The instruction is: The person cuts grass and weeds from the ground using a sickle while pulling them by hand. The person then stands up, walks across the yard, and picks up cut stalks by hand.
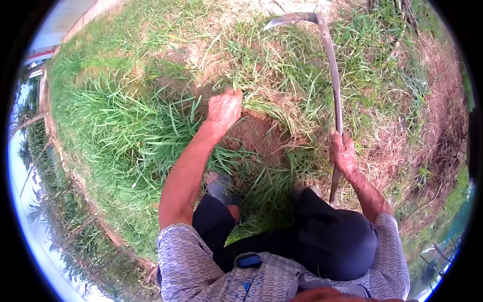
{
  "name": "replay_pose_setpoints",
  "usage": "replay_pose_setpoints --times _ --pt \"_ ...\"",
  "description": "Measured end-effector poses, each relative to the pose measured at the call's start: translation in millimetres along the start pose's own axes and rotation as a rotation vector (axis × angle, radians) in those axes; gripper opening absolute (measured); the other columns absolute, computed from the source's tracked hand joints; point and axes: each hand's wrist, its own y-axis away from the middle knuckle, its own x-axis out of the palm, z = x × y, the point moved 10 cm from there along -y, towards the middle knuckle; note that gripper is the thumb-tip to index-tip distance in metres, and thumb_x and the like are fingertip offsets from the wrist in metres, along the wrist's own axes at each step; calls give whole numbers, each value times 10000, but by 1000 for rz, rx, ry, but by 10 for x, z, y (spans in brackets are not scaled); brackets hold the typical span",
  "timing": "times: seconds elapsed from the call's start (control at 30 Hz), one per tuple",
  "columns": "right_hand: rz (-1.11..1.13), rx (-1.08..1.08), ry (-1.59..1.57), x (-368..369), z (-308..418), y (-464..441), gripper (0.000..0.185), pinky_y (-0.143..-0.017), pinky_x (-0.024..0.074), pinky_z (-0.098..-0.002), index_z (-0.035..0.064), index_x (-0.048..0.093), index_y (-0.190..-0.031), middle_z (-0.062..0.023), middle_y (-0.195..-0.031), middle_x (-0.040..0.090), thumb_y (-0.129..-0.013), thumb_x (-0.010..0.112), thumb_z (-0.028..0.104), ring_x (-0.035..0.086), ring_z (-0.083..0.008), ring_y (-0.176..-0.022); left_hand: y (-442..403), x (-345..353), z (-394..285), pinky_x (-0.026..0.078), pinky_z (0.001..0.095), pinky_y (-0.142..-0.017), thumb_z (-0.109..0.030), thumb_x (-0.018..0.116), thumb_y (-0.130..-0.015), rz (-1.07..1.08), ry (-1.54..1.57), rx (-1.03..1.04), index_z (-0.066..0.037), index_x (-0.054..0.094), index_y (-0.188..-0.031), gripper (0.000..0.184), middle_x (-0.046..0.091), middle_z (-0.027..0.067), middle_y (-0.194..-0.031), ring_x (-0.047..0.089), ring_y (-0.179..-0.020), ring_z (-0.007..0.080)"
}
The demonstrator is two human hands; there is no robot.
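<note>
My left hand is closed at the ground, its fingers pressed round some grass stems beside a patch of bare reddish soil. Loose cut grass lies just right of the fingers. My right hand is wrapped round the lower part of the wooden handle of a sickle. The handle points away from me, and the curved metal blade at its far end bends to the left, over the grass. Long green grass grows thickly to the left of my left hand.
My feet stand close behind the soil patch, with a grey shoe on the left. Dry brownish grass covers the right side. Thin sticks lie at the top right. A pale wall shows at the top left, above bushes.
</note>
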Motion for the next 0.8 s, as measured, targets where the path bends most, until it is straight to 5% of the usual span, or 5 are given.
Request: replay_pose_setpoints --times 0.1,0.17,0.3,0.57,0.8 --pt "-42 -153 -75 221 673 -502 461 -320 389 -252 45 457 -982 28 -563 431 -936 502 501 426 -85 -398 -17 68 32 515 463 -601 -95 634 -719 42 29 -32 -19 554 -916 226 602 212 -879 641 -703 366" --pt "-31 -78 487 332 316 -622 533 -368 445 -295 10 472 -1049 -22 -611 493 -948 443 533 492 -127 -449 -35 34 26 508 469 -594 -104 646 -716 33 26 -32 -23 558 -923 239 598 210 -873 640 -703 367" --pt "47 -146 622 200 -568 -7 596 -473 494 -366 -8 514 -1064 -92 -677 561 -941 401 564 584 -185 -559 75 -46 31 516 438 -559 -102 569 -758 -112 5 14 -32 605 -911 172 623 180 -844 655 -638 321" --pt "-21 -22 -179 211 328 -372 466 -342 354 -240 71 452 -907 28 -565 423 -908 543 528 403 -78 -398 135 172 101 515 464 -635 -123 603 -741 47 92 -52 -24 546 -913 206 598 204 -899 641 -733 367" --pt "83 -133 655 294 -534 150 511 -487 484 -386 -32 507 -1084 -127 -713 560 -953 446 458 562 -210 -589 122 137 158 515 464 -647 -129 629 -731 93 55 -106 -32 548 -963 264 586 206 -949 650 -766 357"
